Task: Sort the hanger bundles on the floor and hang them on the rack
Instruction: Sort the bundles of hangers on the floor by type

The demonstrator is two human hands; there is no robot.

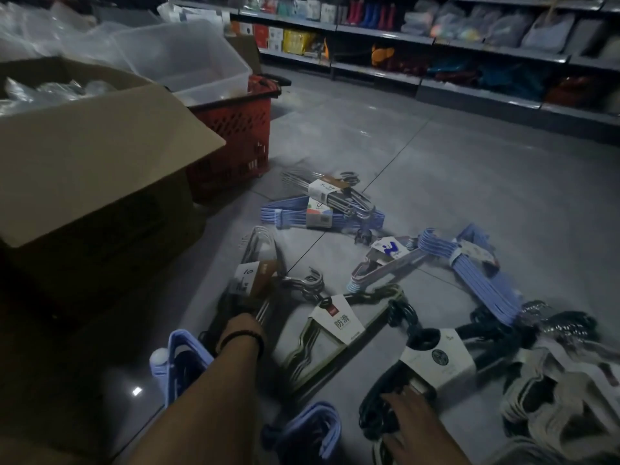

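My left hand (242, 330) reaches down onto the near end of the wire hanger bundle (250, 280) with the brown-and-white sleeve marked "10". Only the back of the hand and the banded wrist show, and the fingers are hidden beyond them, so I cannot tell whether I have closed on the bundle or am merely touching it. My right hand (407, 419) lies lower and nearer to me, fingers fairly straight and spread across the hooks of the dark hanger bundle (436, 362) with the white label. It rests there rather than clasping, though the blur makes this less than sure. Around these two, everything is on the floor (469, 169). A blue bundle (183, 354) lies just beside my left forearm. The green bundle (335, 325) sits between my hands. A lilac bundle (483, 280) sprawls to the right, and two more bundles are stacked farther out near the red basket (241, 129). The cardboard box (100, 156) stands to my left, and the store shelves (436, 41) run along the back. No hanging rack is in view and nothing looks hung. The colours lie mixed together, so I judge the sorting barely begun, with nearly the whole job left.
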